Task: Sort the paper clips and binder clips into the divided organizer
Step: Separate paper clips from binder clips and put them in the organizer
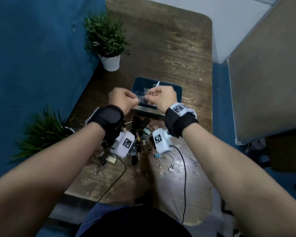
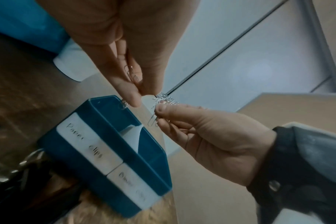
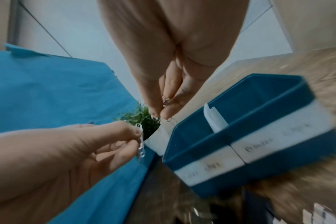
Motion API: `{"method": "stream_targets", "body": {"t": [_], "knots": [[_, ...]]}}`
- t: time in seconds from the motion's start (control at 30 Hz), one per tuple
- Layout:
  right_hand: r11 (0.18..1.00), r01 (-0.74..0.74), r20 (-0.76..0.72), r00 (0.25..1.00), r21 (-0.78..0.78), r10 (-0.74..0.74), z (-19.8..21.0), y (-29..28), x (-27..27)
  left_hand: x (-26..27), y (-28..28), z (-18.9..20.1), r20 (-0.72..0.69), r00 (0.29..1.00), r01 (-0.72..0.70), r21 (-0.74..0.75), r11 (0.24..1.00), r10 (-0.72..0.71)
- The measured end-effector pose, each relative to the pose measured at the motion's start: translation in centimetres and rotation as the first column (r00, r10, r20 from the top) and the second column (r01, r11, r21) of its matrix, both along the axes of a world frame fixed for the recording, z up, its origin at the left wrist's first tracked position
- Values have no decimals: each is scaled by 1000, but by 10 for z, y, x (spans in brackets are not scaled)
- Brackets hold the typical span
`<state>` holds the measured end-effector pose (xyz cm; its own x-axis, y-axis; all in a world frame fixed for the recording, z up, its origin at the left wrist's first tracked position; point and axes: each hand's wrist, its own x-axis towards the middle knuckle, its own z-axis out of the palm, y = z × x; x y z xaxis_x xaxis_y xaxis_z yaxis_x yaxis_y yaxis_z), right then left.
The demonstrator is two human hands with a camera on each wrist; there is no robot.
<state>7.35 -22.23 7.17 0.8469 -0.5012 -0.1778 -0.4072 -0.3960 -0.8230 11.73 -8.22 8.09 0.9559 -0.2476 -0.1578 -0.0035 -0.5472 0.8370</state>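
Head view, left to right: left hand (image 1: 122, 100) and right hand (image 1: 162, 98) each pinch tangled paper clips (image 1: 141, 98) above the organizer (image 1: 177, 93). Next, probably: untangle, release into the paper-clip compartment (labelled, left); binder clips (image 1: 138, 134) wait on the desk (image 1: 178, 53).

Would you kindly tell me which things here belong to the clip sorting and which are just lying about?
Part of the job:
paper clips, pinched by left hand and right hand
blue organizer
pile of clips

Lying about:
far potted plant
near potted plant
cables
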Motion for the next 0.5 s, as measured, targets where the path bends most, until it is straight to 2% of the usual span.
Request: {"method": "stream_targets", "body": {"t": [0.13, 0.23, 0.33, 0.43, 0.5], "knots": [[994, 107, -38, 993, -11, -108, -5, -11, 40, 34, -24, -3, -19, 999, -40, 59, 997, 41], [988, -54, -178, 984, -146, 28, -10, -11, 44, 48, -33, -18, -39, 999, -12, 86, 996, 15], [963, -200, -257, 955, -182, 149, -16, -9, 38, 46, -30, -33, -9, 995, 95, 217, 972, -95], [956, -198, -164, 973, -216, 164, -18, -4, 16, 35, -21, -37, 46, 978, 187, 234, 954, -203], [955, -216, -63, 976, -203, 208, -18, 5, -14, 22, -12, -35, 102, 969, 206, 178, 962, -226]]}}
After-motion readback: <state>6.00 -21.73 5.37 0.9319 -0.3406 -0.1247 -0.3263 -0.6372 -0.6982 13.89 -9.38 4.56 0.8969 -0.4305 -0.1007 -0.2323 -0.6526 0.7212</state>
